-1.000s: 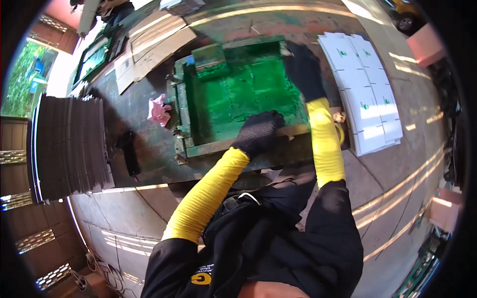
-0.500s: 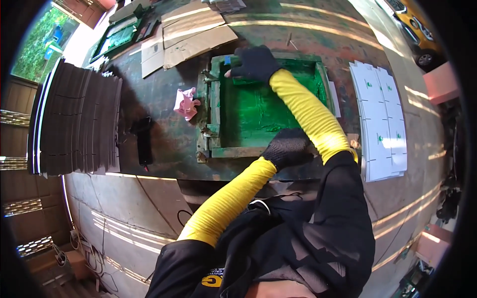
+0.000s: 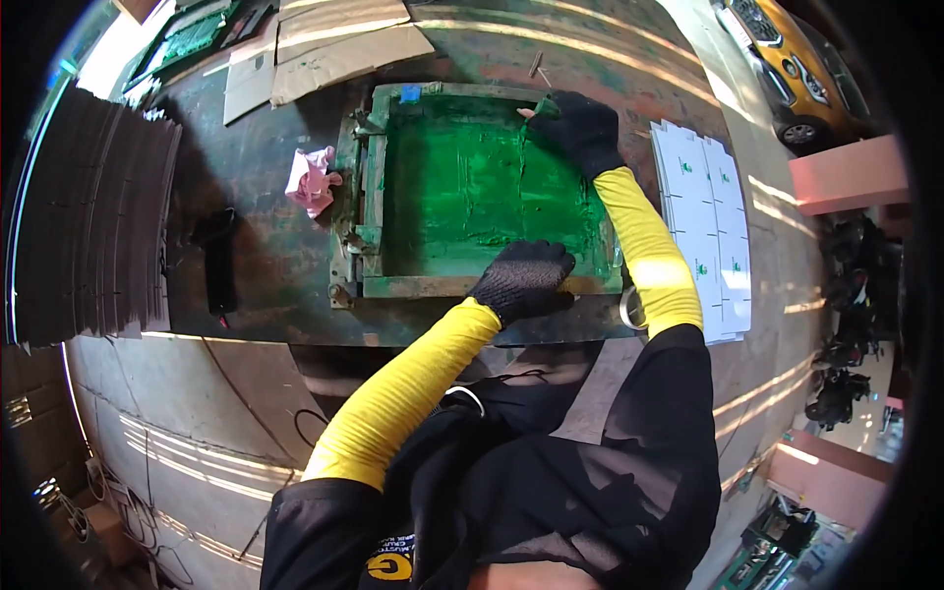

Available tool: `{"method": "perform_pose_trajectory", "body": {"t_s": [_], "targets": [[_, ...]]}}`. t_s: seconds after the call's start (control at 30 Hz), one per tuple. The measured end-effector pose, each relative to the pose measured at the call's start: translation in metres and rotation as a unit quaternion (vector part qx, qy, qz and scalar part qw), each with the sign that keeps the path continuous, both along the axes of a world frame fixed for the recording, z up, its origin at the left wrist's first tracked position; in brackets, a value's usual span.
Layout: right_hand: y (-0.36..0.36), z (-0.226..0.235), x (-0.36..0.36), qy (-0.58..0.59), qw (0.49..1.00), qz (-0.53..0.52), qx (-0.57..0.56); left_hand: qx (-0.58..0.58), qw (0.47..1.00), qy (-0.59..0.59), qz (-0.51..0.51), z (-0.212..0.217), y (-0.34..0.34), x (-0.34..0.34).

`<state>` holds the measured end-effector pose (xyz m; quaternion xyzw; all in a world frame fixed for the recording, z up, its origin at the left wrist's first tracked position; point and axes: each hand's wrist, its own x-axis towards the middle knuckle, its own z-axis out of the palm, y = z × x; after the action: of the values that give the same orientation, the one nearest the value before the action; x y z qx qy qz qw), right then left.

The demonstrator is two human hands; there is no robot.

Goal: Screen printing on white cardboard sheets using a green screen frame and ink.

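Observation:
A wooden screen-printing frame lies on the table, its mesh smeared with wet green ink. Metal hinge clamps hold its left side. My left hand, in a black glove, is closed over the frame's front rail. At the far right corner of the frame, my gloved right hand is closed on a green, ink-covered squeegee, mostly hidden by the hand. A ragged strand of thick ink runs down the mesh below it.
White printed sheets are stacked to the right. Left of the frame are a crumpled pink cloth, a black tool and a tall stack of dark sheets. Flattened cardboard and another green-inked frame lie at the back.
My right hand has moved from the frame's far left to its far right corner with the squeegee. My left hand stays at the front rail. The view has shifted rightward.

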<state>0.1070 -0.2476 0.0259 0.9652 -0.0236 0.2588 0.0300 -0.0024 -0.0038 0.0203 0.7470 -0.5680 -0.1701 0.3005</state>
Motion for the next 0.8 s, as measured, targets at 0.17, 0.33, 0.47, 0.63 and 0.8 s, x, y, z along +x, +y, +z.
{"method": "perform_pose_trajectory", "body": {"t_s": [0.17, 0.33, 0.47, 0.63, 0.8], "targets": [[0.013, -0.003, -0.013, -0.005, 0.998, 0.010, -0.067, -0.012, 1.000, 0.014, 0.013, -0.004, -0.001, 0.007], [0.034, 0.012, -0.070, 0.001, 0.999, 0.039, -0.017, -0.024, 1.000, 0.000, 0.001, -0.008, -0.003, 0.005], [0.066, 0.032, -0.103, 0.036, 0.992, 0.115, 0.034, -0.062, 0.998, 0.012, 0.024, -0.013, -0.003, 0.007], [0.058, 0.030, -0.072, 0.063, 0.986, 0.155, 0.023, -0.050, 0.999, -0.003, 0.017, -0.013, 0.000, 0.003], [0.117, 0.026, 0.022, 0.000, 0.993, 0.101, 0.059, -0.023, 1.000, -0.007, 0.016, -0.010, 0.008, 0.004]]}}
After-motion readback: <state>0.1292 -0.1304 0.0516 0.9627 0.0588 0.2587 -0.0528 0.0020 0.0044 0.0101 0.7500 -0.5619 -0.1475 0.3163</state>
